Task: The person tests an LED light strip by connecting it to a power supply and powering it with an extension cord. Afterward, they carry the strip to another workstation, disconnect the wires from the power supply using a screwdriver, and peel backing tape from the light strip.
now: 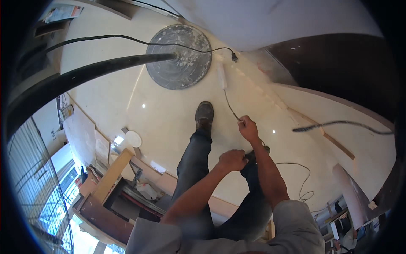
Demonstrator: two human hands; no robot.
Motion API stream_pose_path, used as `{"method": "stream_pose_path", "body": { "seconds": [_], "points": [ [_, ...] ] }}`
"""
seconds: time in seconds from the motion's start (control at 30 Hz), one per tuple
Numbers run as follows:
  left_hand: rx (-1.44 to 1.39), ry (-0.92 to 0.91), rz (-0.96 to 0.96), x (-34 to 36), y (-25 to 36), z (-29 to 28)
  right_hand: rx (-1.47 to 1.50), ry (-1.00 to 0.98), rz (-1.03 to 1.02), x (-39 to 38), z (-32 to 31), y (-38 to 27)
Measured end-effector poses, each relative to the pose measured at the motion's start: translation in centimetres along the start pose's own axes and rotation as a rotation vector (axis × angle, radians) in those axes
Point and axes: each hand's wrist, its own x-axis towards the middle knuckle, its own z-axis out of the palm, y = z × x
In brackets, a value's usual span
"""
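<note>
My right hand [248, 129] is closed on a thin cord [230, 107]. The cord runs up to a long, narrow white block [222, 76], which looks like a socket strip; whether it lies on the floor or hangs above it, I cannot tell. Lower and to the left, my left hand [232, 161] is curled closed near my right wrist, and its grip is hidden. Beyond the white block, a black plug [234, 57] ends a dark cable that crosses in front of a round grey base [179, 74] splashed with pale marks.
A thick black pole [97, 70] rises leftward from the round base. Loose cord [302, 171] lies on the pale floor at right, near a black cable [338, 123] and a wooden strip [338, 144]. A cluttered wooden cabinet [105, 207] stands at lower left. My shoe [204, 113] is ahead.
</note>
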Motion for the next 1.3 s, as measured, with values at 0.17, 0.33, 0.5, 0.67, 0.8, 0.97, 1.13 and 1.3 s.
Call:
{"method": "stream_pose_path", "body": {
  "seconds": [0.17,0.33,0.5,0.67,0.8,0.97,1.13,1.3],
  "points": [
    [0.041,0.043,-0.064,-0.6,-0.5,-1.4,-0.080,0.114,0.079,0.9,1.4,4.7],
    [0.024,0.014,-0.020,-0.1,0.7,-2.3,-0.173,0.210,0.113,4.5,-3.9,10.1],
    [0.030,0.022,-0.063,-0.9,-0.1,-3.3,-0.875,-0.157,0.497,10.1,-3.8,7.0],
    [0.059,-0.016,-0.091,-0.7,0.2,-4.0,-0.690,0.233,-0.061,21.8,-1.8,-0.4],
    [0.067,0.026,-0.018,-0.9,0.7,-4.7,-0.501,0.459,-0.307,30.8,0.2,-5.7],
    [0.058,0.105,0.011,-0.7,0.7,-5.3,-0.492,0.347,-0.119,34.7,3.0,-8.5],
    [0.002,0.087,0.003,-0.9,1.3,-5.8,-0.580,0.222,-0.193,33.9,-0.3,-7.0],
    [-0.042,0.062,-0.040,-1.1,1.2,-5.9,-0.167,0.085,-0.183,27.9,0.2,-7.8]
  ]
}}
